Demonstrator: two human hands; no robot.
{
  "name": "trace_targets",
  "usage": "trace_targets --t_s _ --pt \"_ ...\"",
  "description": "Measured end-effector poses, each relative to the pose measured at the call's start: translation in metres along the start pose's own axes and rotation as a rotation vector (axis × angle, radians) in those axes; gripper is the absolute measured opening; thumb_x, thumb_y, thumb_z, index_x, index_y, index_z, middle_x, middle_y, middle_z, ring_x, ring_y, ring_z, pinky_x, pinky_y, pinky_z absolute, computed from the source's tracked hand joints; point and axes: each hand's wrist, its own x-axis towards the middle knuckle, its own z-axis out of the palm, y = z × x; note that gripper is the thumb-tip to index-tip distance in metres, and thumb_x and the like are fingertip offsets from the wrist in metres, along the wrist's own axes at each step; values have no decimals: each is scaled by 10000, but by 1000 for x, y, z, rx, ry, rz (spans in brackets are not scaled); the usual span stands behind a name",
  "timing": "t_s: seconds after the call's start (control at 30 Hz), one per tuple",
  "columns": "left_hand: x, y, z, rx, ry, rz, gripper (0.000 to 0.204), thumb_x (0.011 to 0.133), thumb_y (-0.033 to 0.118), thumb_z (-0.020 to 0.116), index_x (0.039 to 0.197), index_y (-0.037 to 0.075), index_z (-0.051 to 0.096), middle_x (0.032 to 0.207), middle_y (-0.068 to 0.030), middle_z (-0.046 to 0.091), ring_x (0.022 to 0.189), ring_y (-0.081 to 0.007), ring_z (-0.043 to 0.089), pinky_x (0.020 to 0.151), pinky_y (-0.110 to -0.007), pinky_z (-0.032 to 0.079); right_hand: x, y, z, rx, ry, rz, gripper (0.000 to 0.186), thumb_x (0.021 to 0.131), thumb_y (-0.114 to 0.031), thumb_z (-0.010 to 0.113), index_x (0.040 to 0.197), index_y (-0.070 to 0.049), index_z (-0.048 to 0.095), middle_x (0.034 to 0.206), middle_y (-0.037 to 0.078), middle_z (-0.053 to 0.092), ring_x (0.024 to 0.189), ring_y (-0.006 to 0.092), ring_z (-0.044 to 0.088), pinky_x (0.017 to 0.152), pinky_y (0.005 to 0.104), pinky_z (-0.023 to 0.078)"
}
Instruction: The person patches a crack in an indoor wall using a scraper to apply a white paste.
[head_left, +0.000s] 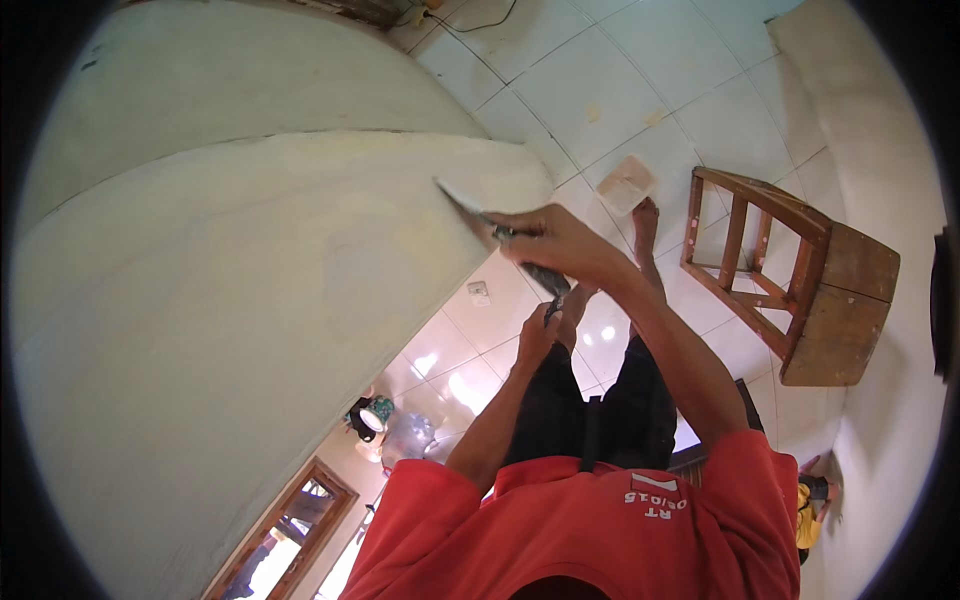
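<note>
My right hand point(555, 245) is closed on a putty knife, whose metal blade point(458, 202) lies against or very near the pale plastered surface point(250, 280) at the left, close to its edge. Below it, my left hand point(538, 335) grips the dark handle of a second flat tool point(548, 285), which looks like a scraper and is partly hidden behind my right hand.
White floor tiles point(590, 70) carry a translucent container point(625, 185) by my foot and a cord point(470, 28). A wooden stool point(840, 280) stands at right. A person in yellow point(805, 515) is at lower right. Assorted items point(408, 435) and wood-framed glass point(285, 540) appear lower left.
</note>
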Motion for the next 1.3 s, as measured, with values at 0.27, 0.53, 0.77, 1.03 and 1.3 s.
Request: trace_targets --t_s 0.27,0.53,0.77,1.03,1.3 --pt "-37 -10 -31 127 80 248 346 902 210 603 1159 -21 590 902 -192 692 789 -325 677 724 -405 517 -117 -7 13 24 -150 -79 573 833 -220 627 1377 -56 555 815 -1 604 716 59 504 664 230 439" --pt "-32 30 -39 65 15 -10 341 932 248 588 1174 8 598 809 -176 668 649 -247 650 652 -363 513 22 41 -13 60 185 -21 450 829 -273 589 1175 2 671 677 -18 500 611 77 461 545 240 390" --pt "-26 24 -37 34 27 41 320 928 226 587 1153 -1 605 769 -162 666 637 -269 647 631 -370 510 16 31 7 31 54 -137 427 788 -248 610 1118 20 654 691 19 572 620 100 493 570 276 420" --pt "-22 -1 -30 -154 90 396 334 925 212 587 1164 -21 574 916 -214 676 721 -313 673 685 -383 518 -130 10 10 203 -153 50 607 847 -247 630 1403 -31 517 822 7 595 691 51 526 634 217 442" --pt "-25 -14 -49 -83 -56 125 303 932 211 584 1132 -16 580 894 -176 673 824 -298 668 772 -406 512 -118 39 89 450 208 -111 649 862 -139 590 1468 -5 400 895 25 572 752 79 506 693 214 427"
